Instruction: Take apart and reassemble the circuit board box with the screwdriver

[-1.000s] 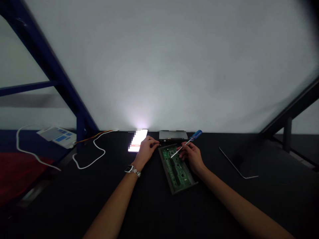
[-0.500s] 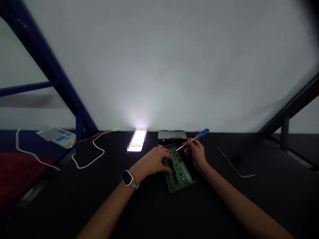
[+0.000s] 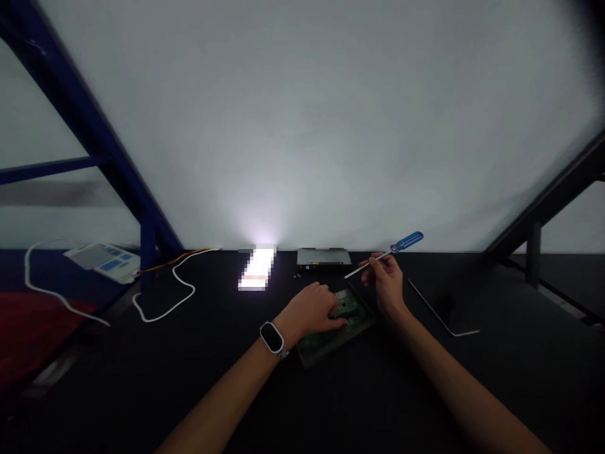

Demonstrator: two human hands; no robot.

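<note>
A green circuit board (image 3: 350,307) in a dark metal frame lies at an angle on the black table, blurred by motion. My left hand (image 3: 316,309), with a watch on its wrist, lies across the board and grips it, hiding its middle part. Just beyond the board's right end, my right hand (image 3: 388,280) holds a screwdriver (image 3: 407,241) by its metal shaft. The blue handle points up and to the right, while the tip hangs above the board's far side, apart from it.
A flat metal-cased part (image 3: 324,257) stands by the wall, with small screws (image 3: 297,276) near it. A bright, pixelated rectangle (image 3: 258,268) glows to the left. A bent metal rod (image 3: 439,312) lies at right, a white cable (image 3: 182,302) at left.
The board has been turned so that its long side now slants across the table, my left hand moving right with it. My right hand has drawn the screwdriver off the board, up and right.
</note>
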